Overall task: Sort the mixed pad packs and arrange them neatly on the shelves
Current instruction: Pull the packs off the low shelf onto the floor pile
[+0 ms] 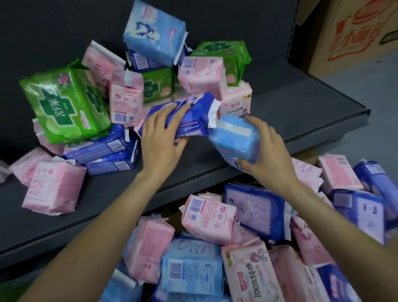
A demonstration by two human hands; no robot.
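Observation:
A jumbled heap of pad packs lies on the dark grey shelf (pixel 284 111): green packs (pixel 65 106), pink packs (pixel 54 187), dark blue packs (pixel 103 150) and a light blue pack (pixel 154 33) on top. My left hand (pixel 161 134) grips a dark blue pack (pixel 191 118) at the front of the heap, fingers over its top and thumb under it. My right hand (pixel 263 146) holds a light blue pack (pixel 235 139) just above the shelf's front edge, to the right of the dark blue one.
Below the shelf, a second pile of pink, light blue and dark blue packs (pixel 212 256) fills the near foreground. A cardboard box (pixel 358 21) with red print stands at the upper right beside the shelf end. Shelf back panel (pixel 32 32) is dark.

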